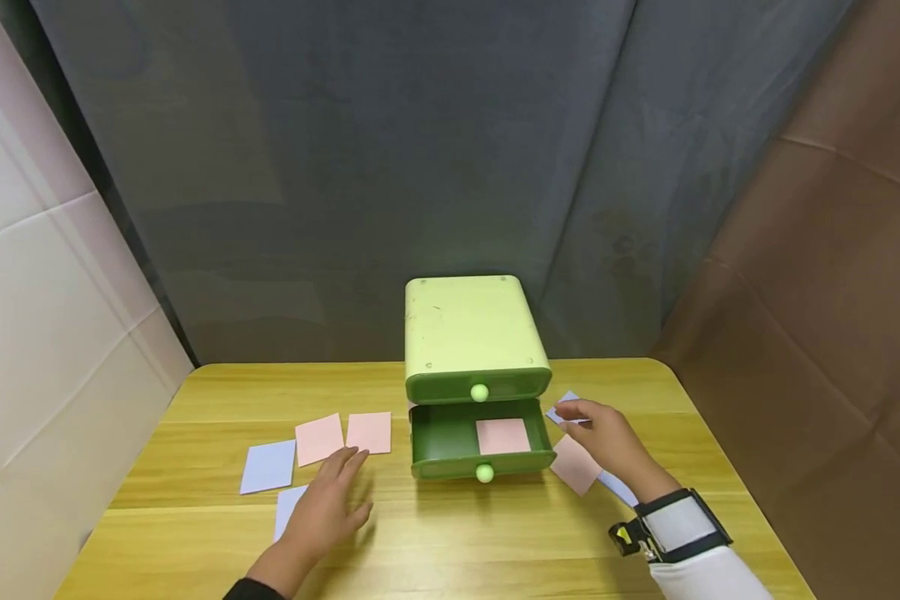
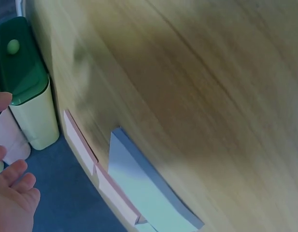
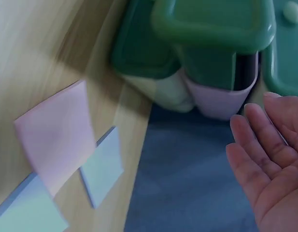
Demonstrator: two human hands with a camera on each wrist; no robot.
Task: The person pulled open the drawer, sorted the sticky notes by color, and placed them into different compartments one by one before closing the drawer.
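Observation:
A small green drawer cabinet point(image 1: 472, 325) stands at the table's back, its lower drawer point(image 1: 442, 437) pulled out. Inside that drawer lies a pink note pad point(image 1: 502, 437). My left hand point(image 1: 326, 508) hovers left of the cabinet with fingers spread, holding nothing. It partly covers a blue note pad point(image 1: 287, 505). Two pink pads point(image 1: 319, 439) and another blue pad point(image 1: 267, 467) lie beyond it. On the right, my right hand point(image 1: 607, 437) is above a pink pad point(image 1: 576, 465) and two blue pads point(image 1: 619, 488); the right wrist view shows its fingers point(image 3: 257, 159) loosely extended and holding nothing.
The upper drawer point(image 1: 442, 386) is closed, with a round pale green knob point(image 1: 479, 392). A grey curtain point(image 1: 420, 167) hangs behind the wooden table point(image 1: 480, 542). White cloth point(image 1: 45, 292) hangs on the left and brown cloth point(image 1: 817, 292) on the right.

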